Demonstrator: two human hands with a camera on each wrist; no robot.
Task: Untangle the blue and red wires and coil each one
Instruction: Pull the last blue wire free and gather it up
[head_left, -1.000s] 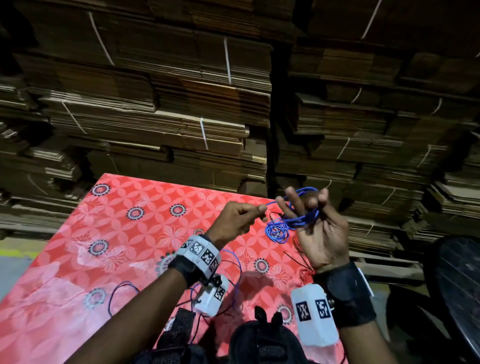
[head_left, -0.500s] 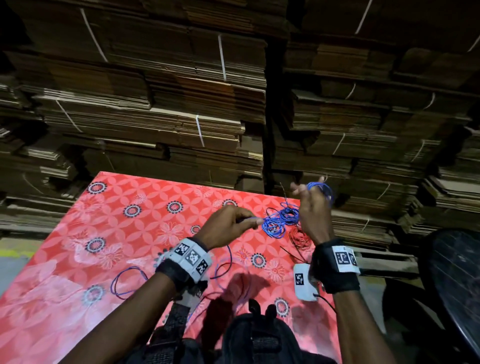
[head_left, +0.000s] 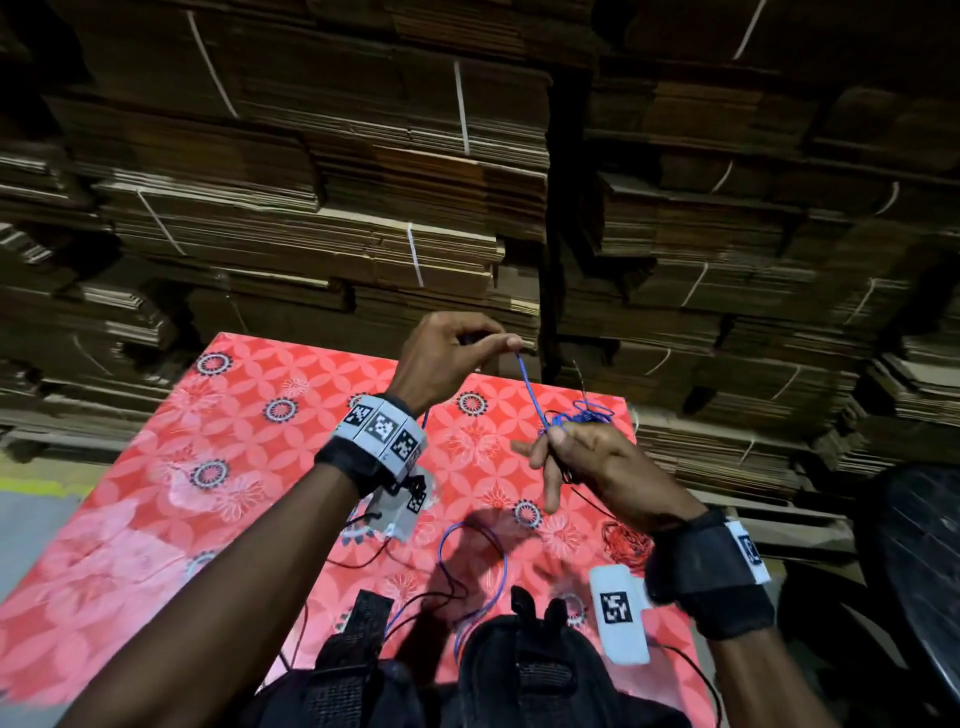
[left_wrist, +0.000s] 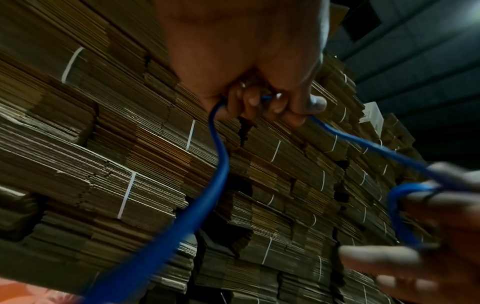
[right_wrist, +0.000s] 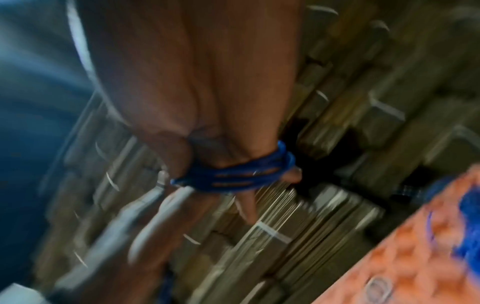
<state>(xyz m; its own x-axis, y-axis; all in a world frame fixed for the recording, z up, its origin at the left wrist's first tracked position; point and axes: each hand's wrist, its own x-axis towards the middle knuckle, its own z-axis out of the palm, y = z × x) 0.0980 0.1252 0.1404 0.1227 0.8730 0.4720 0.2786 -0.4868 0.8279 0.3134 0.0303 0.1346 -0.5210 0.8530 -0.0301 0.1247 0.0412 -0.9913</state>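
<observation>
The blue wire (head_left: 531, 391) runs taut from my left hand (head_left: 498, 345), which pinches it above the table's far edge, down to my right hand (head_left: 550, 441). Several turns of it are wound round the right fingers (right_wrist: 233, 176), and the thumb presses on them. A small blue tangle (head_left: 589, 415) sits just beyond the right hand. In the left wrist view the left fingers (left_wrist: 267, 102) grip the blue wire (left_wrist: 221, 164), and a slack length hangs down. More slack loops on the cloth (head_left: 472, 561). The red wire (head_left: 623, 540) lies bunched on the table under my right wrist.
The table wears a red patterned cloth (head_left: 234, 467). Tall stacks of strapped flat cardboard (head_left: 363, 208) stand right behind it. A black bag (head_left: 519, 675) sits at the near edge. A dark round object (head_left: 914, 545) is at the right. Thin black cables trail from the wrist cameras.
My left hand has risen and moved away from the right, drawing a length of blue wire taut. My right hand has dropped lower and turned, back of the hand upward.
</observation>
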